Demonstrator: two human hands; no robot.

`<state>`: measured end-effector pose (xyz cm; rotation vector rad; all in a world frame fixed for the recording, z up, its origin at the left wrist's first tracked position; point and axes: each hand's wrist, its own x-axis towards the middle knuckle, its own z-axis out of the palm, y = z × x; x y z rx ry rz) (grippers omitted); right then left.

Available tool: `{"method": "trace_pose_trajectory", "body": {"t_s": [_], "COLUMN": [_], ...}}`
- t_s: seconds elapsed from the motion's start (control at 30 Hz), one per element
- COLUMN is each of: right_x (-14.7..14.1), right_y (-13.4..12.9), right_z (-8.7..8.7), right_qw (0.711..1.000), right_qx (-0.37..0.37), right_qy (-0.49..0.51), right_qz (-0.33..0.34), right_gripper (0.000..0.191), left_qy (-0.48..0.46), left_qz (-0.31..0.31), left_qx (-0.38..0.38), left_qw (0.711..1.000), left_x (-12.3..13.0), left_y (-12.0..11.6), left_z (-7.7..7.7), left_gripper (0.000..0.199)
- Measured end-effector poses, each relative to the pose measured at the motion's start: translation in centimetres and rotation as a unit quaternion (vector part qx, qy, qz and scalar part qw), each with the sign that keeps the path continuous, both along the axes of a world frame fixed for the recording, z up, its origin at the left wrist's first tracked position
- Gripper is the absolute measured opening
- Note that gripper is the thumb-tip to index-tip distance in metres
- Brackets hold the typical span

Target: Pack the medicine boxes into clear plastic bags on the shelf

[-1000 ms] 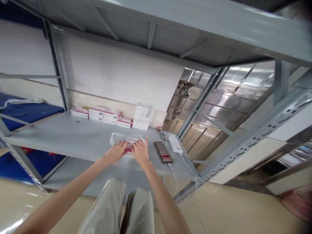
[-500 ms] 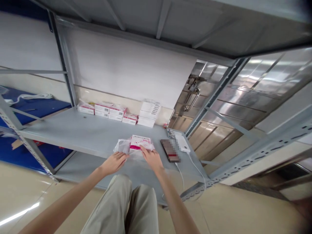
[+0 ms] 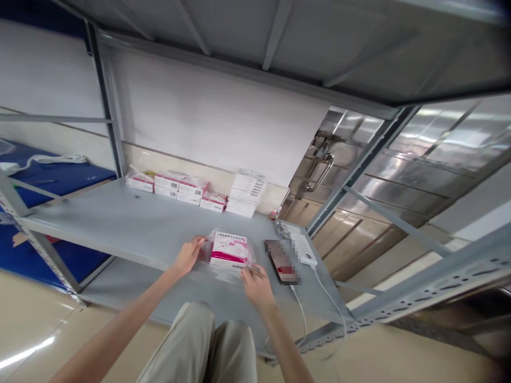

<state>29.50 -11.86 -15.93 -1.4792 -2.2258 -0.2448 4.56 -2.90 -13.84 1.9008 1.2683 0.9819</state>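
A pink-and-white box (image 3: 229,249) lies in a clear plastic bag (image 3: 205,250) near the front edge of the grey shelf. My left hand (image 3: 190,255) is closed on the bag's left side, fingertips pinching the film. At the box's lower right corner, my right hand (image 3: 257,284) pinches the bag's other side. The bag's film spreads loosely around the box, and its exact edges are hard to make out.
Several pink-and-white boxes (image 3: 189,190) stand along the back of the shelf (image 3: 159,226), beside a stack of white boxes (image 3: 244,196). To the right lie a phone (image 3: 275,260) and a white power bank (image 3: 304,247) with cables. A metal upright (image 3: 347,173) borders the right side.
My right hand has left the top of the box and moved down to its right corner, now gripping the bag. My left hand has lifted slightly. More of the box's top shows.
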Motion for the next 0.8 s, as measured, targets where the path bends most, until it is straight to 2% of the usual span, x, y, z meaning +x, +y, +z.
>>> {"method": "trace_pose_trajectory", "body": {"t_s": [0.1, 0.23, 0.33, 0.47, 0.53, 0.63, 0.7, 0.8], "right_x": [0.8, 1.3, 1.5, 2.0, 2.2, 1.8, 1.3, 0.9], "right_y": [0.5, 1.4, 2.8, 6.3, 8.1, 9.7, 9.7, 8.2], "right_z": [-0.2, -0.8, -0.8, 0.1, 0.5, 0.5, 0.0, -1.3], "right_qw": [0.994, 0.962, 0.942, 0.927, 0.927, 0.939, 0.948, 0.961], "right_qx": [-0.005, -0.011, -0.033, -0.083, -0.086, -0.110, -0.112, -0.068], "right_qy": [0.054, 0.205, 0.275, 0.325, 0.325, 0.276, 0.232, 0.201], "right_qz": [-0.093, -0.182, -0.189, -0.167, -0.165, -0.174, -0.185, -0.179], "right_gripper": [0.034, 0.046, 0.044, 0.039, 0.039, 0.034, 0.031, 0.036], "left_qy": [0.026, 0.058, 0.061, 0.078, 0.113, 0.190, 0.246, 0.296], "left_qz": [-0.022, -0.035, -0.038, -0.003, 0.015, 0.042, 0.044, 0.011], "left_qx": [0.010, 0.047, 0.076, 0.081, 0.080, 0.052, 0.036, 0.052], "left_qw": [0.999, 0.997, 0.995, 0.994, 0.990, 0.979, 0.968, 0.954], "left_x": [0.8, 1.7, 2.4, 3.3, 3.6, 4.0, 4.1, 3.3], "left_y": [1.2, 3.1, 4.5, 5.9, 6.1, 5.6, 4.8, 3.0], "left_z": [0.5, -0.4, -1.7, -3.0, -3.1, -2.3, -1.7, -1.3], "left_gripper": [0.045, 0.039, 0.037, 0.042, 0.042, 0.039, 0.036, 0.027]}}
